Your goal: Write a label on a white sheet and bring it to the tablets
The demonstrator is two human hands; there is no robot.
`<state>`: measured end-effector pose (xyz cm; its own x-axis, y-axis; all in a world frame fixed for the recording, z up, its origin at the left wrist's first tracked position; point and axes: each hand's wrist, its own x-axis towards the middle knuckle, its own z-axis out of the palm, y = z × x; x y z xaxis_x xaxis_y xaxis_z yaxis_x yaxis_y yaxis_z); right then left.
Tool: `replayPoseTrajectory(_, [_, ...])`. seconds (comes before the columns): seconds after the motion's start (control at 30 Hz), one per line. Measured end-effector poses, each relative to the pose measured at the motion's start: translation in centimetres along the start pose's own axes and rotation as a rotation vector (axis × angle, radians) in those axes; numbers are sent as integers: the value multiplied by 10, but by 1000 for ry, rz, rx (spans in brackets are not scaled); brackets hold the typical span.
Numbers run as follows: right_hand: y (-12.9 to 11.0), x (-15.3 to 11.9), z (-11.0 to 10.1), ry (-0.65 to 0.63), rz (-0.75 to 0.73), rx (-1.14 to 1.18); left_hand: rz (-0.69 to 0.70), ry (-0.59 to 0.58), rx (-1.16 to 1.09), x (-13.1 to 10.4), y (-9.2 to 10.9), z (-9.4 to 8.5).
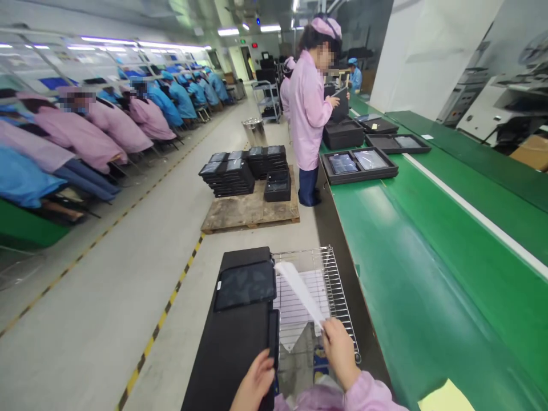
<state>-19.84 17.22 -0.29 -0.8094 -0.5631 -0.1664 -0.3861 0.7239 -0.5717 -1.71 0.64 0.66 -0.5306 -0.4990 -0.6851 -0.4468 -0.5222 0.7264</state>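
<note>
Strip of white material (301, 292) is pinched in my right hand (340, 348) above the wire rack (341, 291), while my left hand (256, 378), loosely half-open, is over the black surface (235, 342) bearing a dark tablet (246, 283).

White strip, dark panel and tablet at the black box.
White strip (302, 294): thin, long, blurred; held at its near end, slanting, far end near the far right corner of the black box (233, 348). Dark panel (274, 328): narrow in view, along the box's right side, near portion hidden. Tablet (247, 284): dark, glossy, white-marked at left; flat on the box's far portion.
</note>
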Motion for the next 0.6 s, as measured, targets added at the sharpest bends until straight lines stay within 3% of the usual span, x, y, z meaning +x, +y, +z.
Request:
replayPoseTrajectory(0.1, [-21,-23,5,14,-352,-188,59,-107,-450,4,28,47])
replayPoseTrajectory(0.2, [-27,-35,15,-88,-557,-266,58,116,-701,7,36,65])
replayPoseTrajectory(0.27, [-29,-36,21,-218,-593,-255,24,231,-736,8,27,62])
replayPoseTrajectory(0.4, [-44,-32,29,-433,-658,-195,-3,269,-754,3,-5,46])
replayPoseTrajectory(0.6, [-86,-31,47,-470,-680,-266,-28,237,-778,-2,-22,37])
